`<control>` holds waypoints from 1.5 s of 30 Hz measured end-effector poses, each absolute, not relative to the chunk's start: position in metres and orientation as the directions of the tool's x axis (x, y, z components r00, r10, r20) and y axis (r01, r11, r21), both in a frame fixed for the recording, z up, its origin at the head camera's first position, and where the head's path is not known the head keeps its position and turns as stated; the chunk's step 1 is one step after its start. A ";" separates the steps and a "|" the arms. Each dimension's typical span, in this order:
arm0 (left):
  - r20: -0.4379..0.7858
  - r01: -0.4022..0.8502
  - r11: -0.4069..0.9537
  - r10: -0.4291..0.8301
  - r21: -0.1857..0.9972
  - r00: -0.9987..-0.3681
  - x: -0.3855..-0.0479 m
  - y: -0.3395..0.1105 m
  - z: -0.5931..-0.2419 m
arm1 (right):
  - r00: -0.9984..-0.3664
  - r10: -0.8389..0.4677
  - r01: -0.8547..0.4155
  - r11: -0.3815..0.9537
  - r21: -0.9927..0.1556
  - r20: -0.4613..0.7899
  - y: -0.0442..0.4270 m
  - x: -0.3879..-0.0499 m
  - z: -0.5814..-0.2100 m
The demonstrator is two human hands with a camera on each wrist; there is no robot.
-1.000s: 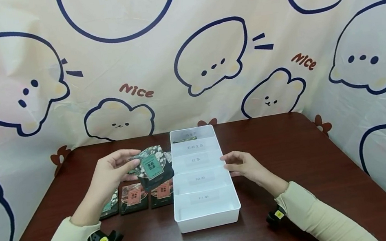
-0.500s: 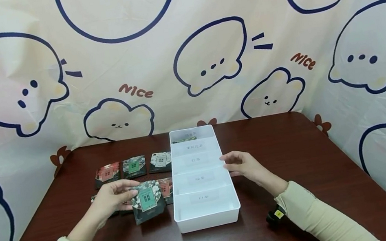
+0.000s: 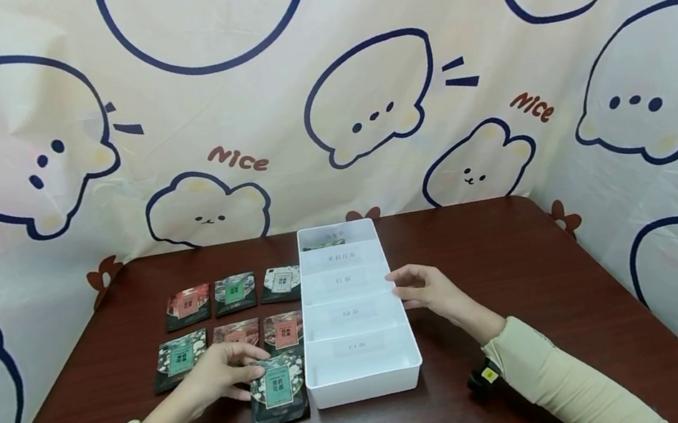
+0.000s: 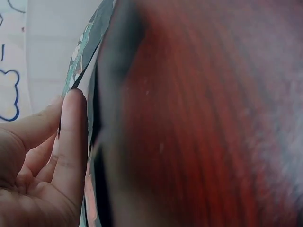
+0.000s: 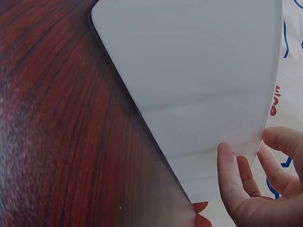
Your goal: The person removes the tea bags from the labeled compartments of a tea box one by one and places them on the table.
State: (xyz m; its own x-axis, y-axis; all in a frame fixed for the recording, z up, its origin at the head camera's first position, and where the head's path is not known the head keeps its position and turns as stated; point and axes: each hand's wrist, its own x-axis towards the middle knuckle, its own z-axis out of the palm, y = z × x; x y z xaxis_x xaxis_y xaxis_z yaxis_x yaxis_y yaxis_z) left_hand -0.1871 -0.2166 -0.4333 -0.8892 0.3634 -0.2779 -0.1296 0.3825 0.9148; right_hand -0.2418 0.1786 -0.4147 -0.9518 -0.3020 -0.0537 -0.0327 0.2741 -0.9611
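My left hand (image 3: 222, 378) pinches a dark tea sachet (image 3: 278, 388) with a teal label and white flower print by its upper left edge. It lies low over the table, left of the front of a white divided box (image 3: 366, 387); whether it rests flat I cannot tell. In the left wrist view the pinched sachet (image 4: 86, 49) shows edge-on between thumb and finger. My right hand (image 3: 438, 295) holds the box's right rim. In the right wrist view, fingertips of this hand (image 5: 265, 189) touch the outer wall (image 5: 199, 80) and the rim.
Several other sachets lie in two rows left of the box: a red one (image 3: 188, 305), a green one (image 3: 235, 293), a white one (image 3: 280, 283), a teal one (image 3: 179, 358), and two reddish ones behind the left hand. Green-edged packets (image 3: 326, 245) sit in the box's far compartment.
My left hand has brought the teal-labelled sachet down and toward me, from beside the box's middle to the table near its front corner. The right hand and box have stayed put.
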 end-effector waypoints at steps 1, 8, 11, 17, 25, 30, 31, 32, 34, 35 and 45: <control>-0.280 -0.131 0.383 0.366 0.914 -0.887 -0.187 -0.215 -0.434 | -0.952 -0.301 -0.032 0.275 -0.961 -0.054 0.179 -0.242 -0.415; -0.272 -0.113 0.389 0.381 0.914 -0.884 -0.183 -0.208 -0.439 | -0.955 -0.292 -0.026 0.278 -0.960 -0.058 0.178 -0.241 -0.415; -0.261 -0.098 0.394 0.383 0.914 -0.886 -0.182 -0.205 -0.439 | -0.955 -0.291 -0.024 0.279 -0.960 -0.060 0.178 -0.240 -0.415; -0.241 -0.072 0.402 0.387 0.913 -0.890 -0.182 -0.201 -0.439 | -0.956 -0.287 -0.024 0.283 -0.959 -0.060 0.179 -0.241 -0.416; -0.214 -0.030 0.440 0.375 0.898 -0.902 -0.181 -0.199 -0.439 | -0.956 -0.288 -0.026 0.279 -0.960 -0.057 0.179 -0.241 -0.417; -0.219 -0.025 0.480 0.353 0.877 -0.910 -0.180 -0.197 -0.437 | -0.954 -0.294 -0.032 0.265 -0.964 -0.050 0.179 -0.240 -0.416; -0.222 -0.026 0.486 0.348 0.873 -0.911 -0.180 -0.196 -0.436 | -0.954 -0.296 -0.033 0.262 -0.965 -0.048 0.179 -0.240 -0.416; -0.222 -0.026 0.490 0.347 0.871 -0.911 -0.180 -0.196 -0.436 | -0.953 -0.298 -0.035 0.258 -0.965 -0.046 0.178 -0.240 -0.416; -0.220 -0.024 0.493 0.345 0.870 -0.913 -0.179 -0.195 -0.436 | -0.953 -0.301 -0.036 0.254 -0.967 -0.044 0.178 -0.241 -0.416; -0.217 -0.020 0.493 0.346 0.870 -0.913 -0.179 -0.195 -0.435 | -0.952 -0.303 -0.037 0.251 -0.967 -0.043 0.178 -0.241 -0.416; -0.196 0.009 0.516 0.341 0.857 -0.920 -0.179 -0.193 -0.438 | -0.949 -0.312 -0.043 0.253 -0.967 -0.040 0.178 -0.242 -0.417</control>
State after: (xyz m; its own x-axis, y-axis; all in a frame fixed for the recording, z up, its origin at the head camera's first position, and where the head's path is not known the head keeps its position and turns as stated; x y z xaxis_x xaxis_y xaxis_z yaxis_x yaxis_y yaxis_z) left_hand -0.1789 -0.1930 -0.4377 -0.9195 0.3409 -0.1957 0.0089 0.5157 0.8567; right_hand -0.2422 0.1785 -0.4165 -0.9494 -0.3116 -0.0396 -0.0426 0.2527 -0.9666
